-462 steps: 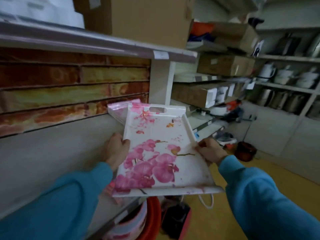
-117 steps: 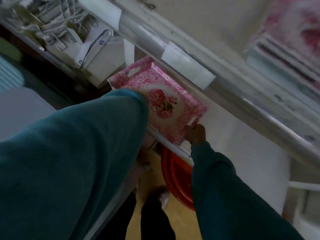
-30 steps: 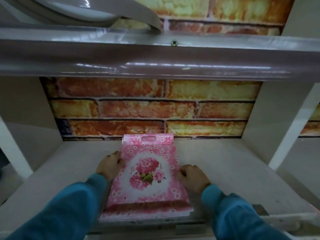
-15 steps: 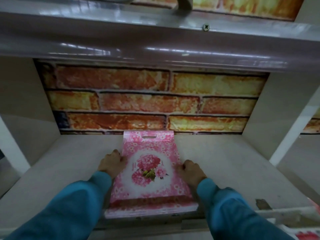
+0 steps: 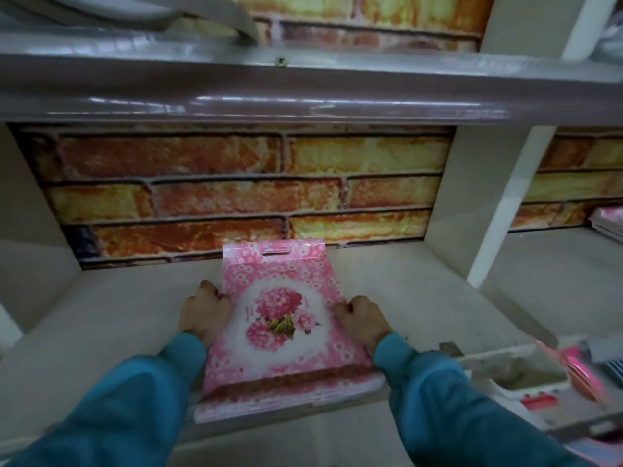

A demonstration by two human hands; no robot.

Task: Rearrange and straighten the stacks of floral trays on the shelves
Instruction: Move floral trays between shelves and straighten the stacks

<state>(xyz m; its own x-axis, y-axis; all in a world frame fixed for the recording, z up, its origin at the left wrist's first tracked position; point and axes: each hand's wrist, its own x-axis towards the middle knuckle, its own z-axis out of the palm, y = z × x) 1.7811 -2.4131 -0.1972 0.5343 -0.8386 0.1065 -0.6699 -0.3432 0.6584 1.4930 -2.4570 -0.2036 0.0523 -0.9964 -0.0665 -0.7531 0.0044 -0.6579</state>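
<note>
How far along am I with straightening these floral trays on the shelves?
Done: a pink floral tray stack lies on the shelf, its far end close to the brick backing. In hand: your left hand and right hand press its two long sides, squaring it. Left: its near end overhangs the shelf's front edge, and another pink stack sits in the right-hand bay.

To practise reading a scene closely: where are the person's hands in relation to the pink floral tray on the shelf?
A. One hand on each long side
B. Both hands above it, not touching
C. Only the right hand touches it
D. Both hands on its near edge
A: the left hand presses the left side of the pink floral tray and the right hand the right side.
</note>
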